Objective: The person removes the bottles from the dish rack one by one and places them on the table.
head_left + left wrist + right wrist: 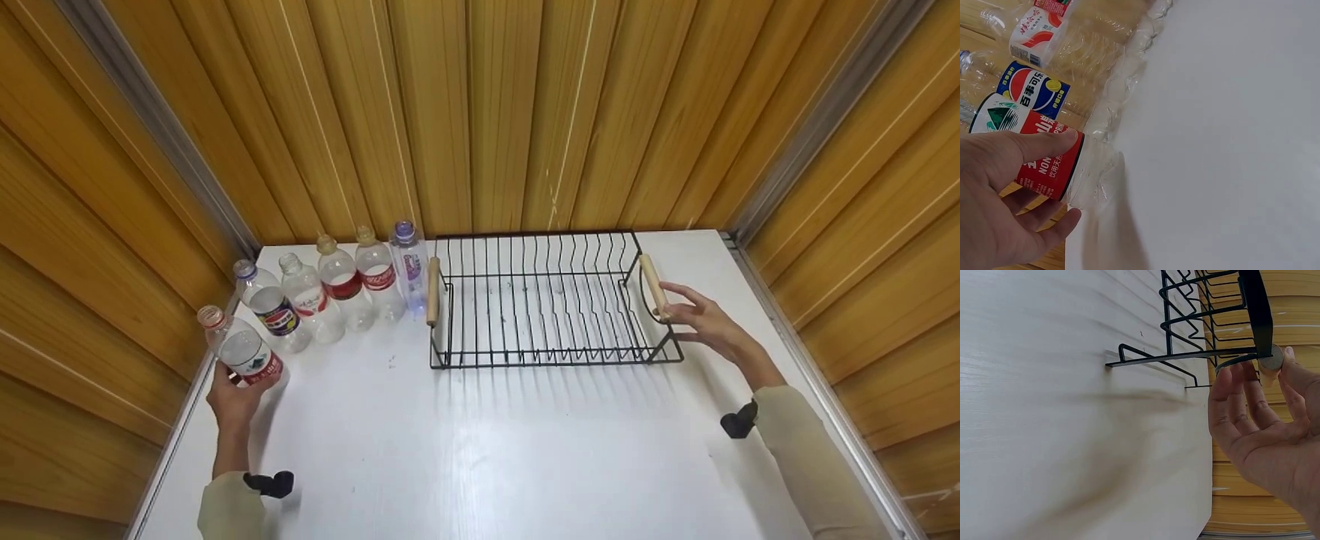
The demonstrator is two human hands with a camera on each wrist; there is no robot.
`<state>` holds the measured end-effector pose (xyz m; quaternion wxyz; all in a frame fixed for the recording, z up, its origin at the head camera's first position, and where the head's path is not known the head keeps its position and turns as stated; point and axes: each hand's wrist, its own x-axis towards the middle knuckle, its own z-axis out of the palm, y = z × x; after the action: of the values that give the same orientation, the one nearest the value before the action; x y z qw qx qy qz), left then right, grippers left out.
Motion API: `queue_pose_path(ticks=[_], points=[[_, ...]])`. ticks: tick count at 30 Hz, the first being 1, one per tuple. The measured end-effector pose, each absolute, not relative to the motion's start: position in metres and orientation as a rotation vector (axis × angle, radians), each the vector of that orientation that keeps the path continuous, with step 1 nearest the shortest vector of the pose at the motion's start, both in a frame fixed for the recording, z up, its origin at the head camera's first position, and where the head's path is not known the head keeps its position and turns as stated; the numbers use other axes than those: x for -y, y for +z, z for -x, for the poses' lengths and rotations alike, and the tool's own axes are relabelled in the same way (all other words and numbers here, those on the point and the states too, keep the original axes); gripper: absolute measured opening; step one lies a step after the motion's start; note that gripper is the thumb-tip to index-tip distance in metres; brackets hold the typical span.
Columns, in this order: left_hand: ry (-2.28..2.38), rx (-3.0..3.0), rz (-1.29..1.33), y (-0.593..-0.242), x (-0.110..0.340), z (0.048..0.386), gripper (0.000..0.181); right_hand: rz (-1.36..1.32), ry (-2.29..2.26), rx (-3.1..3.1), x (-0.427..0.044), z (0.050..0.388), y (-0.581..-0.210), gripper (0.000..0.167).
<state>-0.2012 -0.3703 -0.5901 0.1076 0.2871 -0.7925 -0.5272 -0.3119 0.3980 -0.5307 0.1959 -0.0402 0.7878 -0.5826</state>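
Observation:
My left hand holds a clear plastic bottle with a red-and-white label low on its body. In the left wrist view the thumb lies across that label, with other fingers partly hidden behind the bottle. On the right, my right hand grips the wooden handle of a black wire dish rack. The right wrist view has the thumb against the handle's round end and the fingers curled beneath it. The rack sits on the white table.
Several more capless bottles stand in a slanting row beside the held one, including a blue-labelled bottle and a purplish bottle close to the rack's left handle. Wood-patterned walls enclose the white table at back and sides.

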Motion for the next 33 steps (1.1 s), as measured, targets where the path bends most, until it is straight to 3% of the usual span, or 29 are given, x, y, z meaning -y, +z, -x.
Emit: queue_pose_path(ticks=[33], points=[[-1.655,2.393,-0.865,-0.582,0.408,0.24,0.094,0.173,-1.62,-2.233,-0.399,0.311,-0.535,0.063]])
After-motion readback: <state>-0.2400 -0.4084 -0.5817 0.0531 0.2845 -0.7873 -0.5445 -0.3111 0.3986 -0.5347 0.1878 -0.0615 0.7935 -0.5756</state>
